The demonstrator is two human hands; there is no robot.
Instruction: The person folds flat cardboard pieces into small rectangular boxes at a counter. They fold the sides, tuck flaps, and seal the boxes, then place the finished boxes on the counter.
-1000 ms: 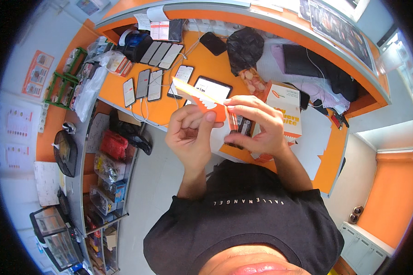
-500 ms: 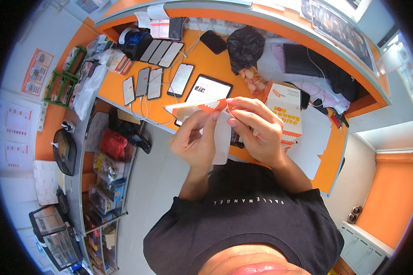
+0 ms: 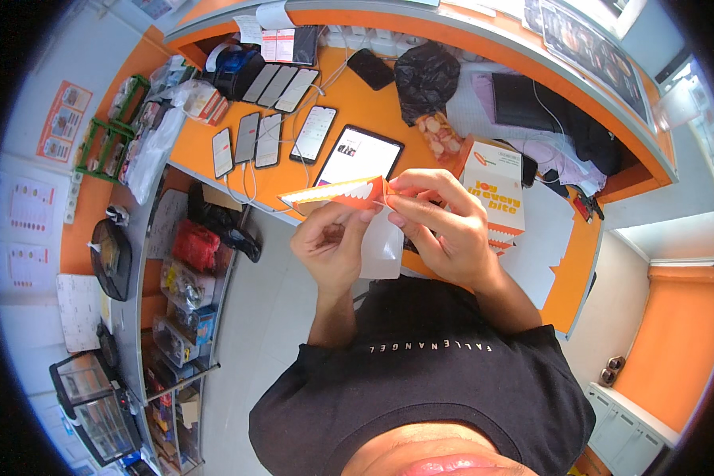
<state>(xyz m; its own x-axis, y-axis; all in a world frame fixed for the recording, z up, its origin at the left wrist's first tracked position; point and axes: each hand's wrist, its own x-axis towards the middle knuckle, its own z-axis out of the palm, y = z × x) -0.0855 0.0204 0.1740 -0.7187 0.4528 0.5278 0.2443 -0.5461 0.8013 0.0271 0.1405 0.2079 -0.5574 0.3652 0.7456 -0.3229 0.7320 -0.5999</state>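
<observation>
Both hands are raised over the counter's near edge, with a folded piece of orange-and-white printed card (image 3: 335,193) between them. My left hand (image 3: 329,244) pinches it from below with thumb and fingers. At its right end, my right hand (image 3: 444,224) grips a folded corner between thumb and fingertips. A plain white panel (image 3: 382,252) of the card hangs down between the two hands. Just right of my right hand stands a white carton (image 3: 492,194) with orange and yellow print. Beyond the card lies a tablet (image 3: 361,156) with a lit screen.
Several phones (image 3: 313,135) with cables lie on the orange counter (image 3: 190,149) at the left. A black plastic bag (image 3: 426,79) and a snack pack (image 3: 439,136) sit at the back. Stacked white card sheets (image 3: 535,250) lie at the right. A shelf unit (image 3: 184,297) stands at the lower left.
The card has tilted so more of its orange-and-white printed face shows. Its white hanging panel has swung and looks shorter. Both hands keep nearly the same place.
</observation>
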